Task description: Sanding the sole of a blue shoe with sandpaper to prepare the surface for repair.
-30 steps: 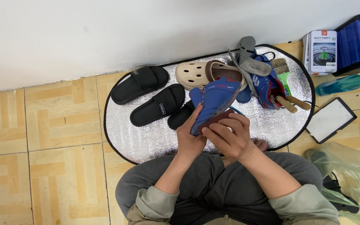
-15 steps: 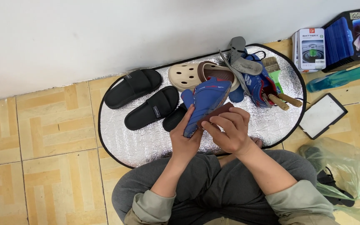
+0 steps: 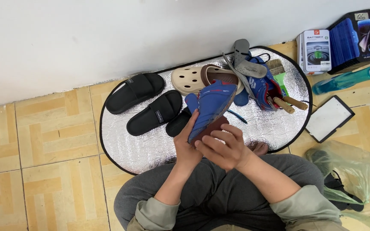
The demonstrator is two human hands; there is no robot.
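Observation:
I sit cross-legged on a tiled floor and hold a blue sports shoe (image 3: 213, 102) over a silver foil mat (image 3: 150, 145). My left hand (image 3: 186, 145) grips the shoe's side from the left, thumb up along it. My right hand (image 3: 223, 147) is curled around the shoe's heel end, fingers over its dark brown sole. The shoe's toe points away from me toward a beige clog (image 3: 193, 79).
On the mat lie two black slides (image 3: 144, 100), a second blue shoe (image 3: 260, 85) with grey insoles (image 3: 245, 64) and two brushes (image 3: 285, 92). Right of the mat are boxes (image 3: 335, 42), a teal bottle (image 3: 347, 79), a white pad (image 3: 329, 118) and a green plastic bag (image 3: 356, 171).
The view has shifted slightly. Both hands keep the blue shoe; my right-hand fingers have moved a little over its heel and sole.

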